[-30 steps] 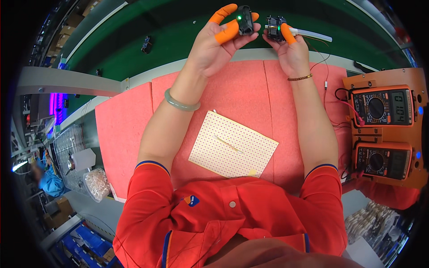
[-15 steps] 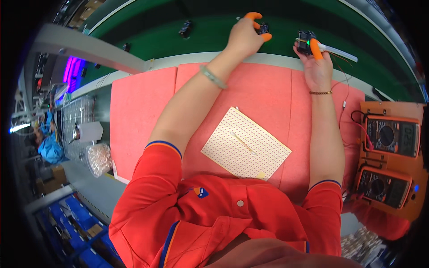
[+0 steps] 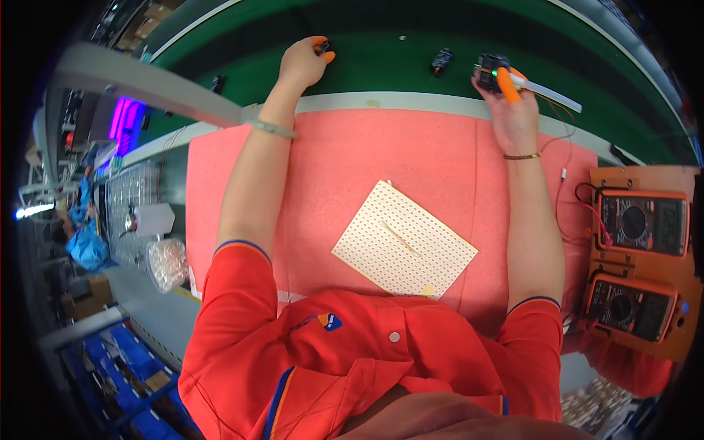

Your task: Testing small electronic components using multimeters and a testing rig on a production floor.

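On the green belt (image 3: 381, 59), left hand (image 3: 302, 62) pinching a small black part (image 3: 323, 48), right hand (image 3: 510, 110) gripping another (image 3: 490, 70).

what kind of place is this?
Probably an electronics assembly or test line: a green conveyor belt carrying small black parts, two orange multimeters beside a red mat, and a perforated board.

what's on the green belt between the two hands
In the head view, one small black part lies alone on the green belt between the left hand and the right hand; the rest is bare.
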### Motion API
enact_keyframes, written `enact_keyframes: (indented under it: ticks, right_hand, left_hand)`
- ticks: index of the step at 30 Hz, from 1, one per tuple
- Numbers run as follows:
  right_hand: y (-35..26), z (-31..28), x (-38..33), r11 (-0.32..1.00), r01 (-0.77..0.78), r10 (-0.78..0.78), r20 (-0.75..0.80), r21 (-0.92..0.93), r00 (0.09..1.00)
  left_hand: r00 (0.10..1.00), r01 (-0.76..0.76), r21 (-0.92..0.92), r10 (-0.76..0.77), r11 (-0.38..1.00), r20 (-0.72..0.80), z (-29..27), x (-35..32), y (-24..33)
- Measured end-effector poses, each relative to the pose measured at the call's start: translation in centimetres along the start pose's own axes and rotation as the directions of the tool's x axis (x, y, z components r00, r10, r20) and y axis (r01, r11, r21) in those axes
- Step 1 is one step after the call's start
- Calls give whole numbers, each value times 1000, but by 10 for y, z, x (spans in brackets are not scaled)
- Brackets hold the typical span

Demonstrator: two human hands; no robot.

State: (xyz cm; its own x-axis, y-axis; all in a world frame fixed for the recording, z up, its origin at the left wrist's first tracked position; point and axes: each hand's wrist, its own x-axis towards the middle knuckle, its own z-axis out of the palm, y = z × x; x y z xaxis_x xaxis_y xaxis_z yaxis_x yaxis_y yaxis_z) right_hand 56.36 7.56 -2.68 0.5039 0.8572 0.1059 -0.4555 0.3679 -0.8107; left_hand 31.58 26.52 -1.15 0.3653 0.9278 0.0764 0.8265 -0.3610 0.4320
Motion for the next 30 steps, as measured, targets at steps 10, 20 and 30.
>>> enact_keyframes:
  ticks: [10, 20, 30]
  right_hand:
    - [-1, 13, -5, 991, -45, 42, 26, 126, 999]
    - [-7, 30, -18, 998, -55, 53, -38, -42, 998]
    - [4, 27, -19, 965, 65, -86, -72, -255, 994]
  left_hand:
    - [894, 277, -960, 359, 23, 267, 27, -57, 120]
    - [885, 307, -952, 362, 14, 291, 36, -72, 116]
    - [902, 280, -945, 291, 170, 320, 49, -72, 114]
